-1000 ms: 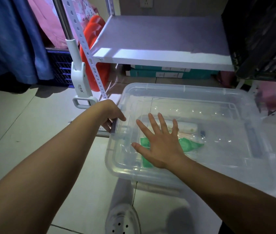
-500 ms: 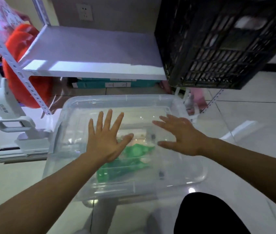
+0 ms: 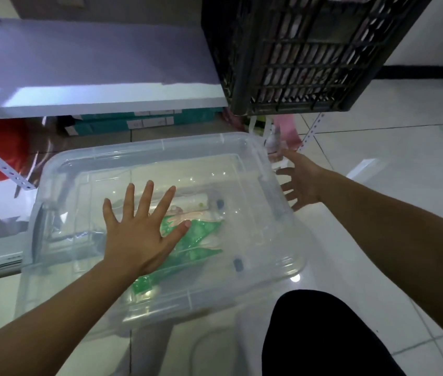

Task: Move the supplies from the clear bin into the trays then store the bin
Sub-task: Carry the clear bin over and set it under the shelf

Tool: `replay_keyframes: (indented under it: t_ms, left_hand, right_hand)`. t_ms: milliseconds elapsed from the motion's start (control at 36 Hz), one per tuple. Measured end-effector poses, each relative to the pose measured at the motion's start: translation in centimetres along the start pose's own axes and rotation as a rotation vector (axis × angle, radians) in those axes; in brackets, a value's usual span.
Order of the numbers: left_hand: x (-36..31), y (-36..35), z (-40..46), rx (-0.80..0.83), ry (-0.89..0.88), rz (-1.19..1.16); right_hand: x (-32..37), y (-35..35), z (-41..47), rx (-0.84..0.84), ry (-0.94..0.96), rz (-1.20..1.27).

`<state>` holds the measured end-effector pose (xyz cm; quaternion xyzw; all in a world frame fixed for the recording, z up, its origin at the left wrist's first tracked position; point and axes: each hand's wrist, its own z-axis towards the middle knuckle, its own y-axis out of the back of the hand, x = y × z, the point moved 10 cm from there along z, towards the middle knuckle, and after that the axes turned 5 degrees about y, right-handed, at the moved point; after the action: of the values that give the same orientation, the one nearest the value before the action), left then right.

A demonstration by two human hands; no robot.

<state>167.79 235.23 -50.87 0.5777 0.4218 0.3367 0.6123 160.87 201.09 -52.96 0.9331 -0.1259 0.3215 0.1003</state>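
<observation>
Clear bin [image 3: 269, 240] on floor before shelf [image 3: 92, 77], crate [image 3: 296, 55] behind-right, left hand [image 3: 139, 234] on lid, right hand [image 3: 300, 180] beside bin

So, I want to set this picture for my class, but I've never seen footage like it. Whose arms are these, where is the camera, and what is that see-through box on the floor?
There is no machine here. A person wears one wide-angle camera on the head, so you look down along their own bare arms. That is the only view.

The left hand lies flat, fingers spread, on the lid of a clear bin that stands on the tiled floor. The right hand is open beside the bin's right edge, by its side latch; neither hand has a grip on anything.

Through the plastic you can see green packets and a pale roll, the supplies to be moved out.

Behind stands a white shelf with a black crate on it and teal boxes beneath.
</observation>
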Motion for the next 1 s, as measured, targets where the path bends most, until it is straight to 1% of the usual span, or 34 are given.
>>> replay_keyframes:
  t_ms: [139,361,500,667,806,861,917,972,1000]
  left_hand:
    - [0.0,0.1,0.1,0.006,0.002,0.014]
    - [0.4,0.0,0.4,0.004,0.012,0.010]
    - [0.6,-0.2,0.6,-0.005,0.012,-0.004]
    - [0.5,-0.2,0.6,-0.014,0.012,-0.005]
    - [0.5,-0.3,0.5,-0.002,0.015,0.002]
    - [0.5,-0.4,0.6,0.025,0.026,0.002]
    - [0.6,-0.3,0.6,0.086,0.017,-0.003]
    - [0.8,-0.1,0.4,0.175,-0.031,-0.013]
    - [1.1,0.3,0.3,0.225,-0.064,-0.016]
  right_hand:
    - [0.9,0.4,0.0,-0.024,-0.048,-0.091]
    - [2.6,-0.1,-1.3,0.004,-0.106,-0.424]
    - [3.1,-1.4,-1.6,-0.057,-0.089,-0.601]
    - [3.5,-1.8,-2.0,-0.077,-0.084,-0.621]
    - [4.0,-2.3,-2.5,-0.148,-0.045,-0.644]
    - [4.0,-2.5,-2.9,-0.156,-0.027,-0.647]
    - [4.1,-2.7,-3.4,-0.163,-0.006,-0.641]
    - [4.2,-2.8,-3.8,-0.187,0.041,-0.639]
    - [4.4,-2.8,-4.0,-0.212,0.094,-0.661]
